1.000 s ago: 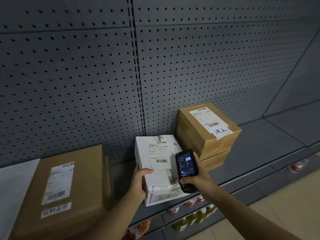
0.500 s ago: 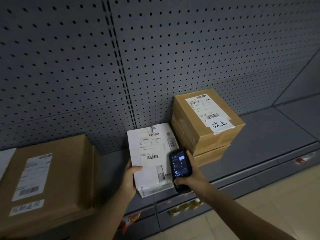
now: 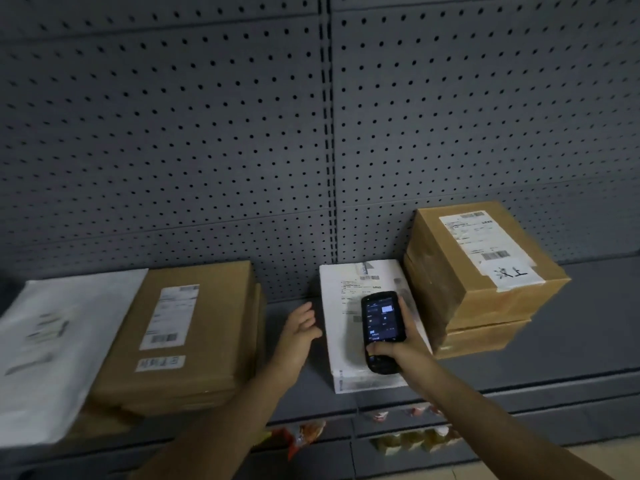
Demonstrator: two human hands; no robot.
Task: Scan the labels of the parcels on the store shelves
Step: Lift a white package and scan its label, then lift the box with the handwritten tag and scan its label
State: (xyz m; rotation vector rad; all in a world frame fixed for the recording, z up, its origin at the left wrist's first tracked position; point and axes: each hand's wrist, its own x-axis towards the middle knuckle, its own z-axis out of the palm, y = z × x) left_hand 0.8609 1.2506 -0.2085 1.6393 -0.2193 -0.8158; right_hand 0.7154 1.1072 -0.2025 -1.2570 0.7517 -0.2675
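1. Grey pegboard back panel (image 3: 207,133) behind a grey metal shelf (image 3: 588,323); dim light, frame a bit blurred.
2. White parcel (image 3: 341,327) lies flat mid-shelf, back edge against the panel, front edge near the shelf lip. White shipping label on top with a small barcode near its far end and lines of print, too blurred to read. A strip of small print runs along its front left corner, unreadable.
3. Right hand (image 3: 398,348), grip clenched around a black handheld scanner (image 3: 382,329), held over the white parcel with its lit screen facing the camera. Screen text too small to read.
4. Left hand (image 3: 299,329) has its grip released, fingers spread, hovering just left of the white parcel, not touching it.
5. Brown box stack (image 3: 450,289) just right of the white parcel, touching or nearly so: taller box on a flatter one. Top label has barcodes at the far and near ends; a taped white slip at the near end carries two handwritten characters, the second reads "上", the first is not clear.
6. Flat brown parcel (image 3: 221,323) left of the left hand, resting on another brown box. White label with a barcode at its near end, plus a separate small sticker below it; print unreadable.
7. White mailer bag (image 3: 69,323) at far left, overlapping the flat brown parcel's left edge; its dark markings are smeared.
8. Lower shelf under the lip holds packaged goods (image 3: 304,434), orange-red wrappers and yellowish packs, no brand legible.
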